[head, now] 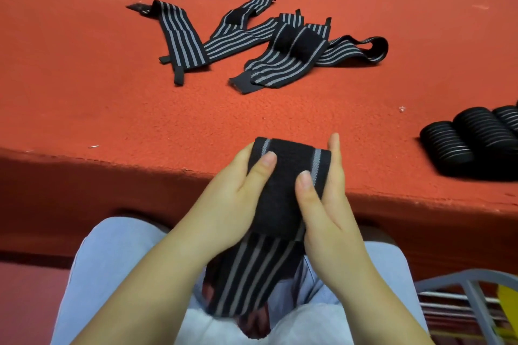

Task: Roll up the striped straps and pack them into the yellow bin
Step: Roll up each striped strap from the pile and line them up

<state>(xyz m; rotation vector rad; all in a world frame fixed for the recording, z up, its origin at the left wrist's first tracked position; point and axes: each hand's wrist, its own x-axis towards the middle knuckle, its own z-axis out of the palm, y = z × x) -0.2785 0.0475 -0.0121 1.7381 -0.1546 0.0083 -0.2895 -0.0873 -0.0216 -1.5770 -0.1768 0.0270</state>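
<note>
I hold a black strap with grey stripes in both hands over the table's front edge. Its upper end is folded into a thick black roll; its striped tail hangs down onto my lap. My left hand grips the roll's left side, thumb on top. From the right, my right hand grips the roll with its thumb pressed on the black face. Several loose striped straps lie tangled farther back on the table. A sliver of the yellow bin shows at the lower right edge.
The table has an orange-red felt cover. Three rolled straps lie side by side at the right edge. A grey metal frame with rods stands beside my right knee, next to the bin.
</note>
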